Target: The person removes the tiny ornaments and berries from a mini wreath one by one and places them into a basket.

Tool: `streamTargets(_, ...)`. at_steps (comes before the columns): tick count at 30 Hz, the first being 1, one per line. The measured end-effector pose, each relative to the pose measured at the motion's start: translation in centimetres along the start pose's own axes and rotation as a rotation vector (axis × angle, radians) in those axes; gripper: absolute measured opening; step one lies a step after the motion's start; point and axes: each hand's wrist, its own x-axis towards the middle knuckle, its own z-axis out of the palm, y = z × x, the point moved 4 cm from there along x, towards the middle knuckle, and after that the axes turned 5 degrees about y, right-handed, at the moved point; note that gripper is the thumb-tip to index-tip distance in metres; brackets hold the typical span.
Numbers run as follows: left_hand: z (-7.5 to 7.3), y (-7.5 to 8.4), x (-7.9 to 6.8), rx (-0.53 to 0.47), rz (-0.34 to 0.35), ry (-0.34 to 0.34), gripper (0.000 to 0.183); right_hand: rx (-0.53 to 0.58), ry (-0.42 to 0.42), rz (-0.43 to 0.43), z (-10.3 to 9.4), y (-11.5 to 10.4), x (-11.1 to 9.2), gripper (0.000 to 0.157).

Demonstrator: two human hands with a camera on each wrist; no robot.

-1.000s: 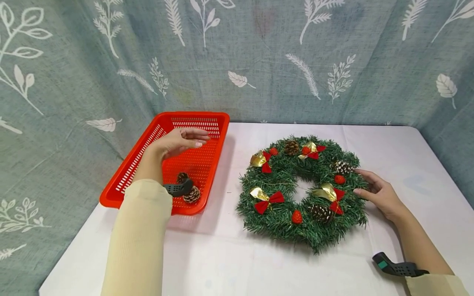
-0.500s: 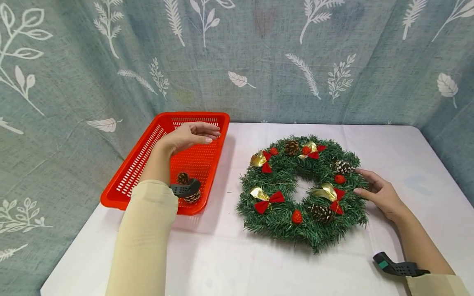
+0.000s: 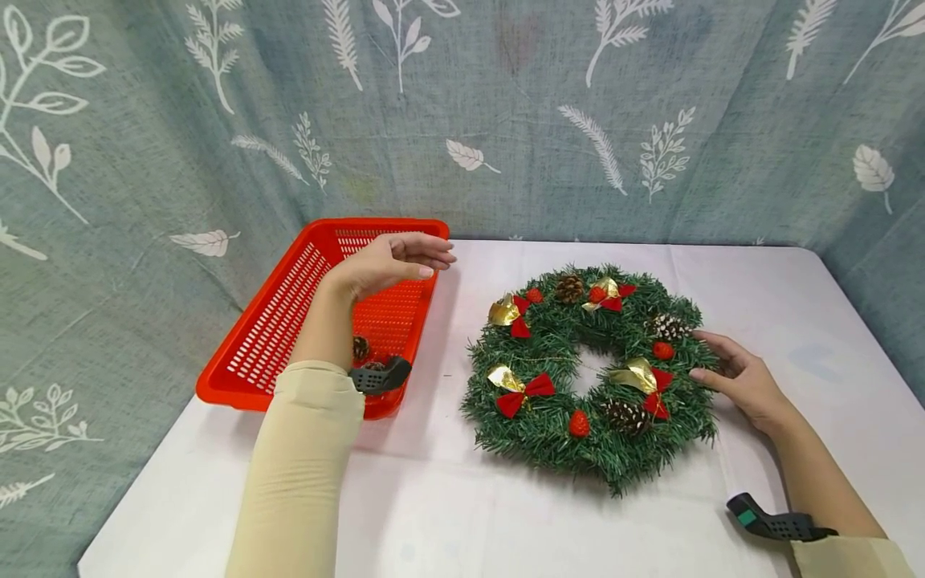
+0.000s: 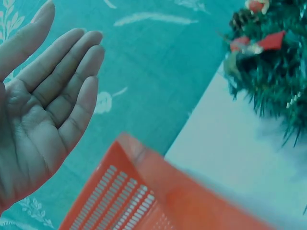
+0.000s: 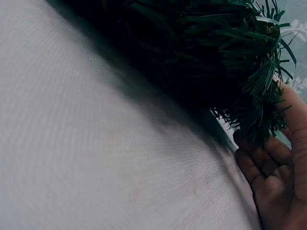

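My left hand (image 3: 386, 263) hovers over the back right part of the red plastic basket (image 3: 249, 341), its fingertips past the basket's right rim. Its bare palm (image 4: 36, 124) shows in the left wrist view, with nothing in it. On the table lies a green Christmas wreath (image 3: 499, 361) with red and gold bows, pine cones and red berries. My right hand (image 3: 751, 389) holds the wreath's right edge. In the right wrist view the thumb (image 5: 292, 105) is at the outer needles and the other fingers curl beneath them.
A pine cone (image 3: 360, 347) lies in the basket, and another is mostly hidden behind the left wrist's black strap (image 3: 379, 377). A white cloth covers the table (image 3: 535, 526). Behind it hangs a grey-green curtain (image 3: 535, 185) with white leaf prints.
My left hand has moved right and slightly back across the basket, toward the wreath. The wreath and my right hand have stayed in place.
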Motion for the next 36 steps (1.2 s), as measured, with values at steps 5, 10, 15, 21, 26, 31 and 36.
streamTargets(5, 1.1, -0.2, 0.4, 0.022, -0.021, -0.012, 0.041, 0.0, 0.001, 0.014, 0.0, 0.0, 0.0, 0.06)
streamTargets(10, 2.2, -0.6, 0.9, 0.061, -0.043, -0.034, 0.043, 0.0, -0.002, 0.017, 0.0, 0.1, 0.1, 0.06)
streamTargets(15, 3.3, -0.5, 1.4, 0.077, -0.032, -0.066, 0.043, -0.006, -0.01, 0.016, 0.0, 0.1, 0.2, 0.059)
streamTargets(21, 5.1, 0.0, 2.3, 0.095, 0.003, -0.112, 0.041, -0.003, -0.017, 0.02, 0.0, 0.1, 0.2, 0.059)
streamTargets(26, 6.7, 1.0, 3.0, 0.106, 0.041, -0.139, 0.042, -0.013, -0.003, 0.011, -0.3, 0.1, 0.1, 0.06)
streamTargets(31, 9.1, 2.2, 3.3, 0.113, 0.077, -0.179, 0.045, -0.02, 0.007, 0.006, -0.4, 0.1, 0.1, 0.06)
streamTargets(36, 11.4, 3.0, 3.1, 0.065, 0.134, -0.226, 0.046, -0.02, 0.002, 0.01, -0.2, 0.2, 0.0, 0.06)
